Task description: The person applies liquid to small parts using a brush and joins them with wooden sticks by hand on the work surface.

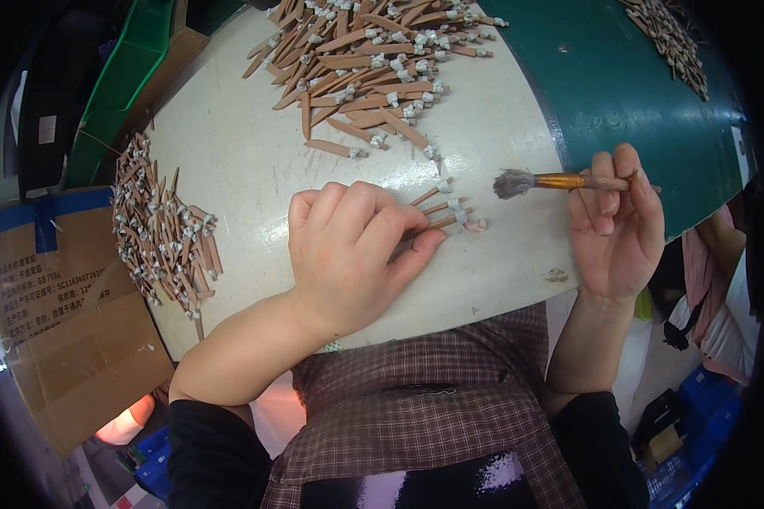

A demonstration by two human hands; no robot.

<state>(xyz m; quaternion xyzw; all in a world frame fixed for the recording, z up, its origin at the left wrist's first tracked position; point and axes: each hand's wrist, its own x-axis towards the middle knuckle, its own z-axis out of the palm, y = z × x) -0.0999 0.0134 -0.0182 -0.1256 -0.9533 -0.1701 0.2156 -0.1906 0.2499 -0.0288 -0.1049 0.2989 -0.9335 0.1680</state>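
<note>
Low over the pale table (pixel 255 170), my left hand (pixel 348 250) is closed, thumb against fingers, on a few thin brown sticks (pixel 437 209). Their whitish wrapped ends stick out to the right, and the other ends are hidden under my palm. To the right, my right hand (pixel 617 233) grips a paintbrush (pixel 560 181) by its wooden handle, palm turned up. The brush lies level, its grey bristles pointing left toward the stick ends but apart from them. A small pinkish tip (pixel 477 225) shows beside the sticks; I cannot tell what it is.
A large pile of flat brown sticks with whitish ends (pixel 356 68) lies at the far middle. A second pile (pixel 165 225) sits by the left edge, near a cardboard box (pixel 76 297) and a green tray (pixel 132 68). More pieces (pixel 671 42) lie on the green surface (pixel 603 93).
</note>
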